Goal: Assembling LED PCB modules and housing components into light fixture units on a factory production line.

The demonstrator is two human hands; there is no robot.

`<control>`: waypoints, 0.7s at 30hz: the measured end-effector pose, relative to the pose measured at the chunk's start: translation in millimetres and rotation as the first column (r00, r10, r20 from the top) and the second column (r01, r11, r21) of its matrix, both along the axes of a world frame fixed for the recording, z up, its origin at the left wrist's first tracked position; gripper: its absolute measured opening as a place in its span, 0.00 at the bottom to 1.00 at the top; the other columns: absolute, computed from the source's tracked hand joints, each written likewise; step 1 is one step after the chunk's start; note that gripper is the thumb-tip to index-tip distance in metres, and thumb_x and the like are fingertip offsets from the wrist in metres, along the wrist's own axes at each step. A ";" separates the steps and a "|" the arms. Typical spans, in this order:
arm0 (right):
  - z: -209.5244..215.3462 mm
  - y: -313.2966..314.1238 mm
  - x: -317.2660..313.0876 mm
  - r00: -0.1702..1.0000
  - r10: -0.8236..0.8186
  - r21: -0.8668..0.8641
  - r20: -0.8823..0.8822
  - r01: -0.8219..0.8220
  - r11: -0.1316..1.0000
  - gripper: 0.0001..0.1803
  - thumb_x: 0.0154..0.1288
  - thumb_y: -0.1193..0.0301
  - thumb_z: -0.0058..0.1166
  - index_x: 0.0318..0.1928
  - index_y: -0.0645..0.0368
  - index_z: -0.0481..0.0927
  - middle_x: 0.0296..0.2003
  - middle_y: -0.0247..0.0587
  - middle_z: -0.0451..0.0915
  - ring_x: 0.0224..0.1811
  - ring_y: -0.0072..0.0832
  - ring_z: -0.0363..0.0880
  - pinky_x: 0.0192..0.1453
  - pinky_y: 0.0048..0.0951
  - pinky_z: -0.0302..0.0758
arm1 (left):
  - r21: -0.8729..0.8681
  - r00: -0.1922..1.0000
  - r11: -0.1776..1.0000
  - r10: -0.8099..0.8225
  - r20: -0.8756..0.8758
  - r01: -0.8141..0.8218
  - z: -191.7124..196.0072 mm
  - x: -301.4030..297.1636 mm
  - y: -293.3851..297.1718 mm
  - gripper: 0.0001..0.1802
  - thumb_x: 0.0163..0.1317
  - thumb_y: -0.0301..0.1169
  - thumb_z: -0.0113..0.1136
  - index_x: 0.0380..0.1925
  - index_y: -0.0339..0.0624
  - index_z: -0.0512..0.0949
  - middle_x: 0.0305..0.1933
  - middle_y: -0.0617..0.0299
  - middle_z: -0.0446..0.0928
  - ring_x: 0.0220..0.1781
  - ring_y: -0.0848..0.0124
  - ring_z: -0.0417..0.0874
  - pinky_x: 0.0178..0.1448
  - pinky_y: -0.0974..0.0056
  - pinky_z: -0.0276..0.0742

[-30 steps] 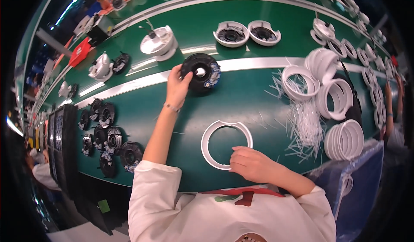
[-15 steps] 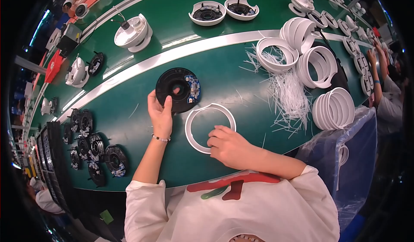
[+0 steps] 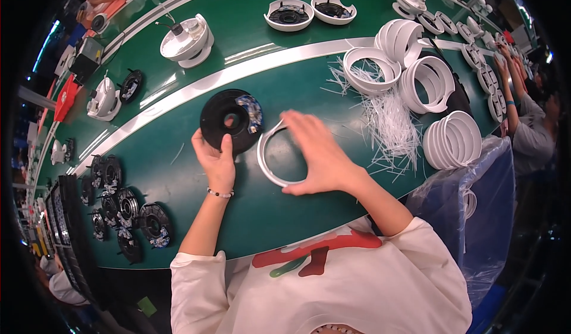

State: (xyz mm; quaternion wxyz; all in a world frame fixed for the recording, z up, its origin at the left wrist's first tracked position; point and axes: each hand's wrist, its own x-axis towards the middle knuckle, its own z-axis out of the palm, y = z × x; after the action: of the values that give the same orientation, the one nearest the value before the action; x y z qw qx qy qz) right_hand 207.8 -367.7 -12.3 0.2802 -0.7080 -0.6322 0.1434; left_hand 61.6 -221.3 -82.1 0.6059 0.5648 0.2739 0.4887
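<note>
Two parts sit under my hands at the centre of the frame: a black disc (image 3: 231,121) with a small circuit patch on its right edge, and a white ring (image 3: 275,155) lying just to its right on the green tabletop (image 3: 178,215). My left hand (image 3: 217,158) pinches the disc's lower rim, thumb on top, fingers (image 3: 199,143) closed on the edge. My right hand (image 3: 315,152) is spread over the ring, fingertips curled on its right and upper rim, gripping it lightly. To do this well, I judge I should keep the disc flat and steady and bring the ring level to it, not tilted. Right of centre lies a heap of thin white strands (image 3: 389,123), with stacked white rings (image 3: 455,140) beyond. More black discs (image 3: 128,212) wait at lower left.
</note>
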 end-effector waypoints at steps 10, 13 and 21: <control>-6.8 27.3 -23.8 0.906 -0.198 0.310 -0.373 0.323 0.894 0.61 0.32 0.59 0.70 0.61 0.68 0.41 0.53 0.55 0.55 0.58 0.41 0.56 0.60 0.36 0.56 | -0.040 0.940 0.945 -0.328 -0.094 0.326 29.2 6.7 -51.0 0.34 0.49 0.18 0.51 0.56 0.39 0.48 0.55 0.54 0.59 0.58 0.65 0.61 0.61 0.62 0.57; -12.3 28.5 -17.6 0.900 -0.160 0.359 -0.406 0.318 0.877 0.61 0.32 0.59 0.70 0.61 0.68 0.41 0.52 0.55 0.56 0.58 0.41 0.57 0.60 0.35 0.56 | -0.217 0.690 0.657 -0.659 0.299 0.722 55.4 -0.3 -43.3 0.44 0.53 0.49 0.49 0.61 0.42 0.39 0.63 0.56 0.49 0.66 0.60 0.47 0.66 0.56 0.47; -9.3 25.8 -33.3 0.893 -0.028 0.268 -0.450 0.165 0.949 0.63 0.27 0.53 0.68 0.60 0.68 0.43 0.57 0.61 0.51 0.59 0.51 0.50 0.61 0.45 0.50 | -0.654 0.791 0.447 -0.296 0.536 0.611 49.9 3.8 -24.8 0.26 0.60 0.48 0.33 0.47 0.41 0.67 0.47 0.55 0.71 0.48 0.64 0.72 0.53 0.59 0.69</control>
State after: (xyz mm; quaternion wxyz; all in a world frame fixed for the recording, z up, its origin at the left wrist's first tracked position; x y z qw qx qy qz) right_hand 174.5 -342.0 -21.6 0.5267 -0.6370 -0.5304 0.1882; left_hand 65.3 -246.2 -32.3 0.9394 0.1870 0.1882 0.2173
